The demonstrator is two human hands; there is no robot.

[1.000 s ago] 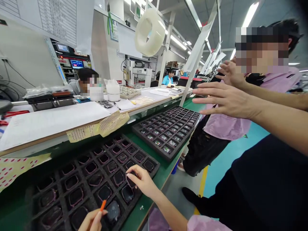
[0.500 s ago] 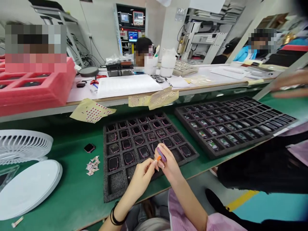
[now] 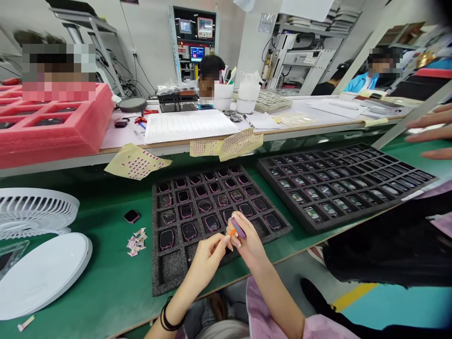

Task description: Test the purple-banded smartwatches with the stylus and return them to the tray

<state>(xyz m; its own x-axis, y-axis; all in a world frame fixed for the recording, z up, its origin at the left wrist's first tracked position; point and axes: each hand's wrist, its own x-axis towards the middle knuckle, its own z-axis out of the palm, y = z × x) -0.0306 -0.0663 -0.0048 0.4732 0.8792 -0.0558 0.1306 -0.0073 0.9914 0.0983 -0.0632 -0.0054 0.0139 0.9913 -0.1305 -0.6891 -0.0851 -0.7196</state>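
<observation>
My left hand (image 3: 208,256) and my right hand (image 3: 249,244) meet above the front right of a dark foam tray (image 3: 173,272). Rows of pink-framed square smartwatch bodies (image 3: 189,231) sit in its pockets. My left fingers pinch a small orange tool (image 3: 232,232). Its tip touches or nearly touches a pink-edged watch body (image 3: 238,228), which my right fingers hold on edge. The hands hide the face of that watch and the tray pockets below them. A loose watch body (image 3: 132,216) lies on the green mat left of the tray.
A second foam tray (image 3: 346,188) of green-screened watches lies to the right. A co-worker's hand (image 3: 431,127) is at the right edge. Left are a white fan (image 3: 35,212), a white disc (image 3: 44,275), paper scraps (image 3: 134,242), and a pink foam tray (image 3: 52,125).
The view has swung left since a second ago. My hands have come together, and my right hand now holds a watch body above the tray. Over the last half second, little has changed.
</observation>
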